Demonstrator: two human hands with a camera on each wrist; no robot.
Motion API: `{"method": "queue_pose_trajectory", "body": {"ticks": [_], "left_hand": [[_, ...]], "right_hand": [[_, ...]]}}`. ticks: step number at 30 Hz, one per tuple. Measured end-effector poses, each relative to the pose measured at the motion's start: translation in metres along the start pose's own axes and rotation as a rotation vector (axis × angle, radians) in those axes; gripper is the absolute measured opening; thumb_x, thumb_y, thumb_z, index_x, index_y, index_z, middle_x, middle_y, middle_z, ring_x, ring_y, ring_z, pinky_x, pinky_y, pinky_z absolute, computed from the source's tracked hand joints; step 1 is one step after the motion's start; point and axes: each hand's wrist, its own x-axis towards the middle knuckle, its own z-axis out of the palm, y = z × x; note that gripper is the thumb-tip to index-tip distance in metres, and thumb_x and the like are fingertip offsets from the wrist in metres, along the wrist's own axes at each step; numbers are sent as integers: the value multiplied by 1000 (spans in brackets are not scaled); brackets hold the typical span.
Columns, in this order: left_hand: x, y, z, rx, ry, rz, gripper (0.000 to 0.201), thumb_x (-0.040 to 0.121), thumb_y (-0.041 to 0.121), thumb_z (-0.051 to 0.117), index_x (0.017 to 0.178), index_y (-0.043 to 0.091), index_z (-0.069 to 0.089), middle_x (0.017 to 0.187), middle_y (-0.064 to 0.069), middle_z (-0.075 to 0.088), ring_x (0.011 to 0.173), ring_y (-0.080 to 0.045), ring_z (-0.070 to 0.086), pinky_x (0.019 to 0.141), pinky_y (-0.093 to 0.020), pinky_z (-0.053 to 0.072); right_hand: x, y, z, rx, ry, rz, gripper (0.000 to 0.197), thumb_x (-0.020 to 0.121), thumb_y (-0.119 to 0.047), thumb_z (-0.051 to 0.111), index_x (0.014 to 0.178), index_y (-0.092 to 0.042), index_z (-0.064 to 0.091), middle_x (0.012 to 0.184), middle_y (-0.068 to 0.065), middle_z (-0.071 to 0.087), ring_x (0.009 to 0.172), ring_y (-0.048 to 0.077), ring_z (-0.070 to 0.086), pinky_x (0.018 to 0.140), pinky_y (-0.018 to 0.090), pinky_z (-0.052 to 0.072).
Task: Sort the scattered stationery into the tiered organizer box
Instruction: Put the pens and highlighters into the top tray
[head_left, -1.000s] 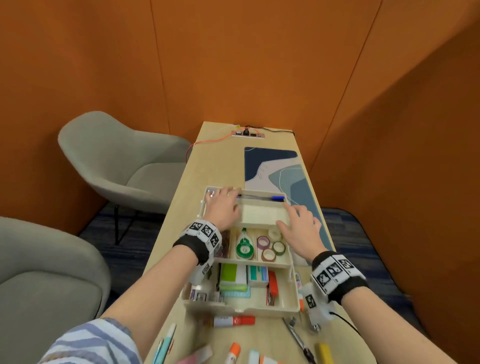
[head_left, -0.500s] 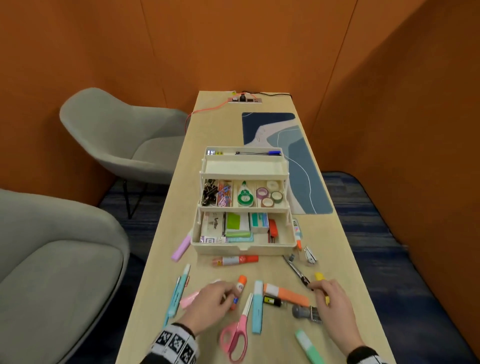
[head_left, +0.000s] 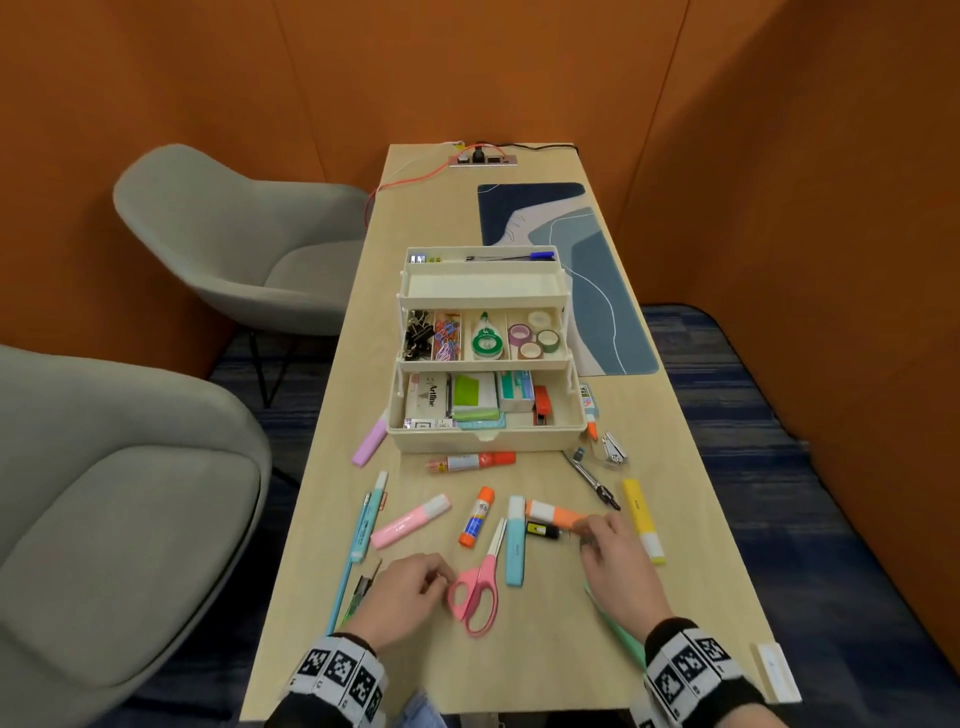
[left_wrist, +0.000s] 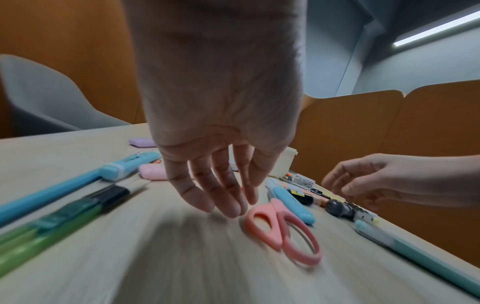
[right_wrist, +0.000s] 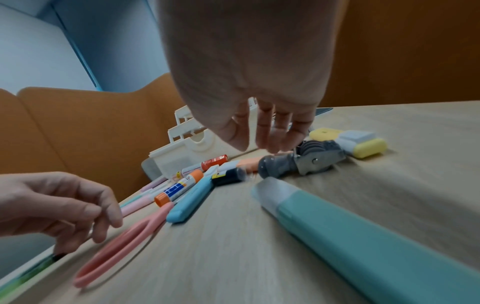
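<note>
The cream tiered organizer box (head_left: 488, 439) stands open in the middle of the table, its trays partly filled. Scattered in front of it lie pink scissors (head_left: 478, 590), a blue highlighter (head_left: 515, 540), an orange highlighter (head_left: 556, 512), a glue stick (head_left: 475, 517) and a yellow highlighter (head_left: 644, 519). My left hand (head_left: 436, 579) hovers empty, its loosely hanging fingertips (left_wrist: 233, 211) just left of the scissors' handle (left_wrist: 262, 224). My right hand (head_left: 589, 532) hangs open over a grey-handled metal tool (right_wrist: 301, 162) beside the orange highlighter, holding nothing. A green highlighter (right_wrist: 363, 232) lies under my right wrist.
A pink highlighter (head_left: 410, 519), blue pens (head_left: 369, 514), green pens (head_left: 358, 597), a compass (head_left: 592, 478), a staple remover (head_left: 614, 452) and a glue pen (head_left: 470, 461) also lie around. A blue mat (head_left: 587, 270) lies behind the box, grey chairs (head_left: 234, 244) stand left, and a white eraser (head_left: 774, 670) sits at the near right edge.
Both hands left the box's top tray and came down to the near scattered items. Since half a second ago the left hand drew back from the glue stick to the scissors' handle.
</note>
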Motion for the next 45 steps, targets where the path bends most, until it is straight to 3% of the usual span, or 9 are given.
{"method": "queue_pose_trajectory", "body": {"ticks": [6,9,14,18,20,25,34,40,45], "left_hand": [[-11,-7,-1,14,17,-10,19,94,22,47,94,29,64,95,13,63,80,1,53,65,-11,36],[-16,-12,-6,25,130,-60,16,93,22,47,94,28,62,93,11,62,80,-3,53,67,-16,38],[-24,-34,-24,50,486,-335,8,92,17,49,100,16,52,98,-2,55,75,-17,51,64,-28,39],[-26,-55,-39,37,392,-551,14,91,22,53,100,13,47,99,-3,52,76,-19,49,61,-26,36],[-23,-62,-40,36,314,-545,19,88,27,60,90,16,45,91,-1,56,73,-16,51,57,-25,37],[-16,-67,-37,57,246,-526,15,89,25,57,85,16,46,91,-3,58,80,-19,54,68,-29,43],[-39,-74,-38,-90,425,-507,13,96,23,39,89,14,33,82,-6,57,69,-25,55,61,-33,41],[-56,-79,-13,-16,302,-309,35,81,48,64,77,22,42,70,4,56,59,-8,51,53,-21,39],[-52,-77,-14,16,252,-275,29,84,36,64,71,22,42,69,5,53,59,-7,49,54,-21,39]], "right_hand": [[20,-24,-3,-176,-3,-67,25,92,-17,48,115,-20,59,108,2,52,101,20,50,88,31,42],[23,-35,3,-129,-26,-120,24,91,-15,49,111,-20,62,106,1,52,102,20,51,90,33,43],[17,-41,13,-110,-119,-139,24,92,-18,48,110,-25,62,105,-5,47,106,13,47,88,28,43],[15,-40,13,-104,-122,-139,24,93,-19,47,109,-24,64,101,-8,43,107,11,47,85,28,43],[16,-38,14,-102,-123,-145,24,92,-18,48,109,-23,65,100,-8,43,105,12,48,88,27,43],[18,-35,14,-93,-118,-142,24,92,-16,49,107,-23,66,98,-7,45,102,12,49,90,27,43],[20,-27,5,-47,-95,-125,21,91,-12,50,103,-18,67,97,-3,48,100,18,50,93,33,42],[17,-15,2,-28,-64,-121,20,92,-13,51,102,-17,68,95,-3,47,94,14,49,89,26,42],[14,-8,1,-10,-42,-103,17,92,-16,53,99,-18,68,92,-5,48,92,13,50,86,26,42]]}}
